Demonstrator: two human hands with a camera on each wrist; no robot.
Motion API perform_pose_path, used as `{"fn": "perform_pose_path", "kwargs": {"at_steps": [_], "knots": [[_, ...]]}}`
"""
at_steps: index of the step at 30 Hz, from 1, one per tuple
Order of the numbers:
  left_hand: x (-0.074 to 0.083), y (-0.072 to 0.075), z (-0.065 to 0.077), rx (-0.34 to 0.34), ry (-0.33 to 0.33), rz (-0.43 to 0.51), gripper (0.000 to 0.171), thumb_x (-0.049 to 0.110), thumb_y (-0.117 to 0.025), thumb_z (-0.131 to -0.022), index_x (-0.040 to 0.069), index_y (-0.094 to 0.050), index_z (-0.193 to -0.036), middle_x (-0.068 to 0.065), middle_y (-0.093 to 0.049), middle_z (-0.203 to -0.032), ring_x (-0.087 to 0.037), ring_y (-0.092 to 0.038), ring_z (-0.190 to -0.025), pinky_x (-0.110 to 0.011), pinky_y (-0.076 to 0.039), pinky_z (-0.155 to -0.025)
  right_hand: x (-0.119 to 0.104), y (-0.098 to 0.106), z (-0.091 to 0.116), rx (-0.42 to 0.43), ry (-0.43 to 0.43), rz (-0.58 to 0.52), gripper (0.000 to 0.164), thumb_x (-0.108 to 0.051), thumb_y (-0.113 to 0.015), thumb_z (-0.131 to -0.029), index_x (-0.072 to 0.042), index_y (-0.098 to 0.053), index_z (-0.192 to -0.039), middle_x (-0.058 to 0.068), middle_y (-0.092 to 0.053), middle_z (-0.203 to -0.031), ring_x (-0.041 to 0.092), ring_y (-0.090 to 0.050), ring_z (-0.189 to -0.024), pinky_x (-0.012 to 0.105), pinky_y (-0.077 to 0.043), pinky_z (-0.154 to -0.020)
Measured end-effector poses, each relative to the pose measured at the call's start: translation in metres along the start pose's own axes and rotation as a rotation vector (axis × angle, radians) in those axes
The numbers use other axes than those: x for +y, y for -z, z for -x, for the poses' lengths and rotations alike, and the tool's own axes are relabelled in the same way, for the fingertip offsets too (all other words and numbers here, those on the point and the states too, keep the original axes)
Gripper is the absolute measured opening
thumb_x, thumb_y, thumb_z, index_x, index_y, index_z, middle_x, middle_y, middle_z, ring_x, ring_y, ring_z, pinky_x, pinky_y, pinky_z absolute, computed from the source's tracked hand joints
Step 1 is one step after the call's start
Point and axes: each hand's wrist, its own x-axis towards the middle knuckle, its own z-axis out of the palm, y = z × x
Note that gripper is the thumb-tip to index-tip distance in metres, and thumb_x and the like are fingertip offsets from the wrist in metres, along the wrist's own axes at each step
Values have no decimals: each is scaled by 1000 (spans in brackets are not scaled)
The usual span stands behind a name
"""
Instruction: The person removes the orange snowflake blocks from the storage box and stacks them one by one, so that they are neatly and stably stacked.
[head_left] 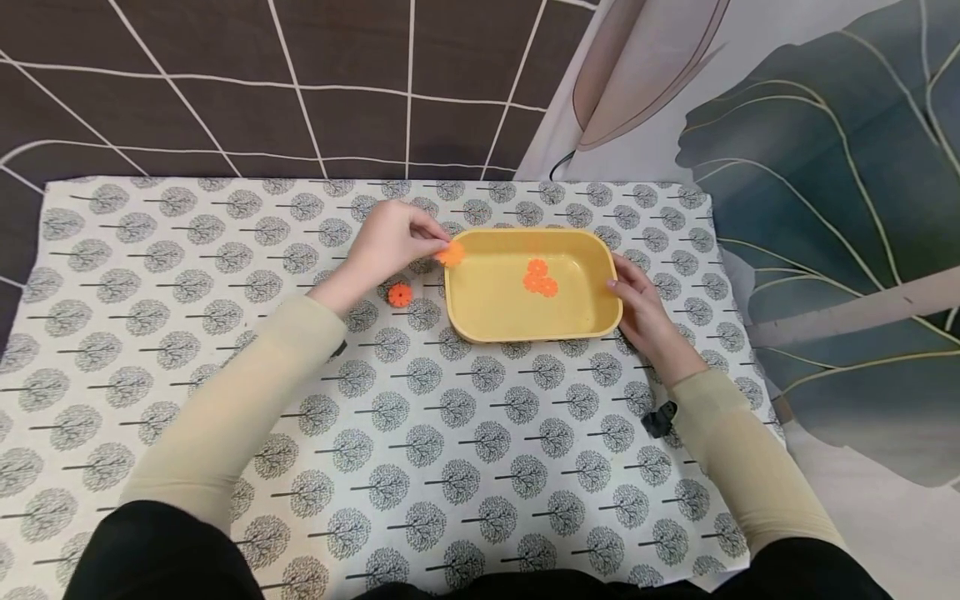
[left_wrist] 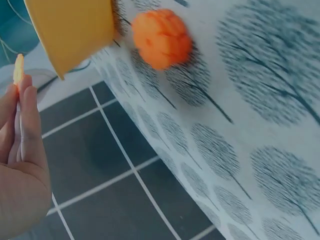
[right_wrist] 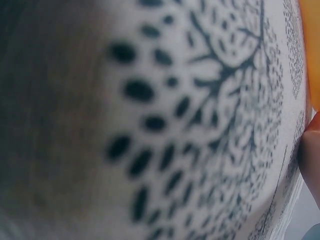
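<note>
A yellow rectangular container (head_left: 525, 333) with rounded corners stands on the table. Inside it lie several orange flower-shaped slices (head_left: 542, 279), like cut carrot. My left hand (head_left: 393, 242) pinches one more orange slice (head_left: 452, 254) between thumb and fingertips at the container's left rim; in the left wrist view this slice (left_wrist: 19, 70) is seen edge-on. Below that hand, on the cloth, sits a thick orange flower-shaped piece (head_left: 400, 294), perhaps a stack (left_wrist: 162, 40). My right hand (head_left: 645, 312) holds the container's right end, thumb at the rim and fingers along the outside.
A white cloth (head_left: 420, 500) with a tree print covers the table. Behind it hangs a dark fabric (head_left: 352, 125) with white grid lines. Leaf-patterned fabric (head_left: 825, 208) is at the right. A black device (head_left: 660, 419) sits at the right wrist.
</note>
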Motion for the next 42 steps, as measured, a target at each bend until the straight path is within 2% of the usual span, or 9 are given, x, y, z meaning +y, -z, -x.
{"fn": "perform_pose_path", "kwargs": {"at_steps": [5, 10, 13, 17, 22, 26, 33, 37, 42], "knots": [[-13, 10, 10, -8, 52, 23, 10, 6, -82, -93, 3, -82, -102, -17, -82, -106, -16, -74, -82, -13, -59, -70, -1, 0, 1, -13, 7, -13, 46, 4, -46, -108, -14, -53, -150, -4, -60, -142, 13, -63, -122, 21, -58, -104], [-29, 16, 18, -18, 99, 60, 10, 5, -81, -93, 1, -81, -102, -19, -81, -107, -7, -72, -77, -13, -60, -70, 0, 0, 1, -20, 13, -18, 46, 4, -45, -108, -14, -54, -149, -4, -60, -143, 13, -62, -123, 21, -58, -104], [-37, 18, 22, -17, 110, 43, 10, 5, -81, -93, 0, -81, -102, -20, -81, -106, -1, -68, -72, -11, -58, -67, 0, 0, 1, -18, 19, 5, 45, 3, -44, -108, -16, -55, -148, -4, -60, -143, 12, -63, -123, 21, -58, -104], [-44, 21, 25, -32, 135, 31, 10, 4, -80, -93, 0, -81, -102, -20, -81, -104, 0, -67, -68, -12, -59, -66, 0, 1, 1, -22, 24, 17, 45, 3, -44, -109, -15, -54, -149, -4, -60, -144, 13, -63, -123, 21, -58, -104], [-46, 23, 29, -75, 180, 3, 10, 6, -80, -94, 1, -81, -103, -20, -80, -108, -4, -69, -72, -14, -59, -69, 1, 2, 1, -17, 19, 23, 47, 2, -45, -109, -11, -49, -153, -5, -59, -144, 12, -62, -124, 21, -58, -105], [-47, 20, 31, -100, 199, -59, 11, 10, -81, -94, 4, -81, -103, -17, -81, -106, -7, -67, -73, -16, -55, -70, 2, 2, 1, -17, 15, 20, 48, 1, -45, -109, -9, -46, -155, -4, -58, -144, 13, -62, -124, 21, -57, -105], [-47, 17, 31, -122, 221, -92, 12, 11, -81, -93, 3, -81, -102, -15, -81, -99, -9, -67, -69, -18, -56, -65, 2, 2, 1, -25, 30, 1, 46, 4, -43, -108, -13, -52, -151, -3, -59, -144, 13, -62, -123, 21, -58, -104], [-50, 16, 31, -137, 213, -97, 10, 10, -81, -93, 2, -81, -100, -15, -81, -96, -9, -67, -67, -17, -56, -61, 1, 2, 1, -23, 27, 3, 47, 4, -43, -108, -14, -52, -151, -3, -59, -145, 13, -62, -124, 21, -58, -105], [-52, 16, 31, -137, 191, -123, 10, 11, -82, -93, 3, -81, -99, -13, -82, -94, -5, -64, -64, -20, -53, -65, 1, 1, 0, -26, 24, 4, 47, 3, -44, -109, -12, -50, -152, -3, -58, -145, 13, -61, -124, 21, -57, -105]]}}
